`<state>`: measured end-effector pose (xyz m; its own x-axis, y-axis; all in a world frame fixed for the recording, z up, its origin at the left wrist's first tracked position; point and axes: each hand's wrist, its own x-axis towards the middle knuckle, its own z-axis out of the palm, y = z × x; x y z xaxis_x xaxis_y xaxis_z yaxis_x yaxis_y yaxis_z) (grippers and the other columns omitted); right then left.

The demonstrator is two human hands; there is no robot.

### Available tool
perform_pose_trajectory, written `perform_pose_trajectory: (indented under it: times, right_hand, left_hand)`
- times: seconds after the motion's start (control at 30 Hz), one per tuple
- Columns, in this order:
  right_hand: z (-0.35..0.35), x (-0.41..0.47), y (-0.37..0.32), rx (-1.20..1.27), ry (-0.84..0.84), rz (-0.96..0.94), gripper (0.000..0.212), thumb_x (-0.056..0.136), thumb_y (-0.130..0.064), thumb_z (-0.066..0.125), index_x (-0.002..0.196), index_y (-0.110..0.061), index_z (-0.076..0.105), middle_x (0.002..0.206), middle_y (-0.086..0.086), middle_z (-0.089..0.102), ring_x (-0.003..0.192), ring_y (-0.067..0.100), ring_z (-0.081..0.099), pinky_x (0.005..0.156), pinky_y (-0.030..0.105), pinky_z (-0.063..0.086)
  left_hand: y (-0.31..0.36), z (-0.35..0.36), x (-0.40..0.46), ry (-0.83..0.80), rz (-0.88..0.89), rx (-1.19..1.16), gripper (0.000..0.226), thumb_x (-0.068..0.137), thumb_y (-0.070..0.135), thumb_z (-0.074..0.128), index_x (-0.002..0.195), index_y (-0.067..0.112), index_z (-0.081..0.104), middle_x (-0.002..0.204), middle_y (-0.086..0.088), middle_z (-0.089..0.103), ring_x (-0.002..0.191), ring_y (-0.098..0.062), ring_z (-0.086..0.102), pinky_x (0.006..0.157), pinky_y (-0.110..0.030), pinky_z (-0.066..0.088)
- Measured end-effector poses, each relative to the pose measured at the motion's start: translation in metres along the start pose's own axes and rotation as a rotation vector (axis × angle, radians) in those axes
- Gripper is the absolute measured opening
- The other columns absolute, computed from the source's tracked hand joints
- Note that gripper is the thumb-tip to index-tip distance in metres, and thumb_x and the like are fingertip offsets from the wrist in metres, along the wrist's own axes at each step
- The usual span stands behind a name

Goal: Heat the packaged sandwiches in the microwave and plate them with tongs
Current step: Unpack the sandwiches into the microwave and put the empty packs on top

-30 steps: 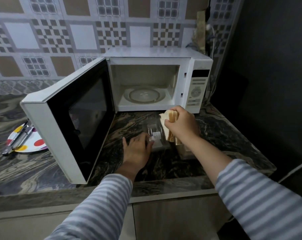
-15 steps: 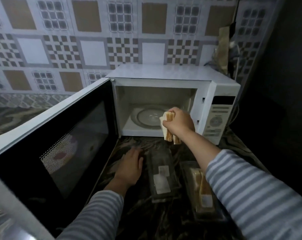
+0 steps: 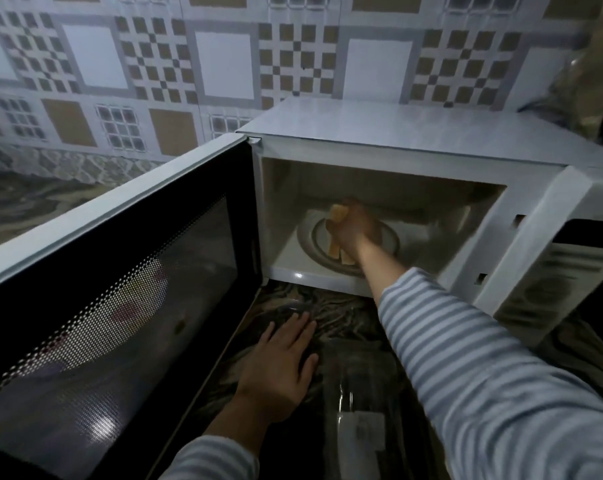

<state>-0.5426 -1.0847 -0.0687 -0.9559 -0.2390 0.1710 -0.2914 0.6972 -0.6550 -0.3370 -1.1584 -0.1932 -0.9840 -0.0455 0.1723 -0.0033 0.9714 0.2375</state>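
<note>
The white microwave (image 3: pixel 397 133) stands open, its door (image 3: pixel 120 299) swung out to the left. My right hand (image 3: pixel 357 233) is inside the cavity and grips a tan sandwich (image 3: pixel 338 214) just over the glass turntable (image 3: pixel 313 244). On the dark marble counter (image 3: pixel 327 303) in front of the oven, my left hand (image 3: pixel 279 368) rests flat with its fingers straight. A clear plastic sandwich package (image 3: pixel 358 427) with a white label lies to the right of that hand, partly hidden by my right sleeve.
The microwave's control panel (image 3: pixel 549 289) is on its right side. The open door blocks the counter to the left. A patterned tile wall (image 3: pixel 223 64) rises behind, and a dark surface lies at the far right.
My right hand has carried the sandwich from in front of the opening into the microwave, over the turntable. My head has moved closer. The left hand stays on the counter.
</note>
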Motion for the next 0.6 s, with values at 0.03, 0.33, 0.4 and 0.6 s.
perform_pose_trajectory:
  times: [0.03,0.33,0.4,0.6]
  right_hand:
    - [0.005,0.006,0.001,-0.002,-0.001,-0.025,0.047,0.083,-0.034,0.066,0.126,-0.022,0.052,0.12,0.011,0.064,0.109,0.034,0.061,0.088,0.037,0.051]
    - [0.023,0.03,0.005,-0.032,0.037,-0.051,0.044,0.085,-0.035,0.066,0.125,-0.021,0.054,0.123,0.013,0.061,0.112,0.035,0.058,0.09,0.038,0.048]
    - [0.021,0.032,0.006,-0.047,0.022,-0.052,0.051,0.084,-0.037,0.067,0.13,-0.02,0.051,0.128,0.014,0.058,0.116,0.035,0.056,0.092,0.037,0.046]
    - [-0.001,0.019,0.004,0.033,-0.005,0.077,0.068,0.082,-0.049,0.067,0.139,-0.022,0.041,0.135,0.011,0.052,0.122,0.032,0.052,0.098,0.039,0.046]
  left_hand:
    - [-0.001,0.001,0.001,0.0,0.004,-0.004,0.076,0.082,0.056,-0.002,0.151,0.027,0.013,0.157,0.014,0.001,0.146,-0.003,0.0,0.112,-0.023,-0.011]
    - [-0.002,0.003,-0.001,0.024,0.003,-0.051,0.066,0.091,0.05,0.015,0.149,0.023,0.026,0.158,0.006,0.018,0.145,-0.007,0.011,0.113,-0.031,-0.01]
    - [-0.002,0.002,0.0,0.02,0.004,-0.046,0.067,0.09,0.051,0.012,0.15,0.023,0.024,0.158,0.007,0.016,0.145,-0.006,0.008,0.112,-0.029,-0.012]
    - [-0.001,0.0,0.002,-0.016,-0.004,-0.008,0.078,0.08,0.055,-0.004,0.152,0.028,0.012,0.159,0.013,0.003,0.145,-0.002,-0.002,0.11,-0.021,-0.015]
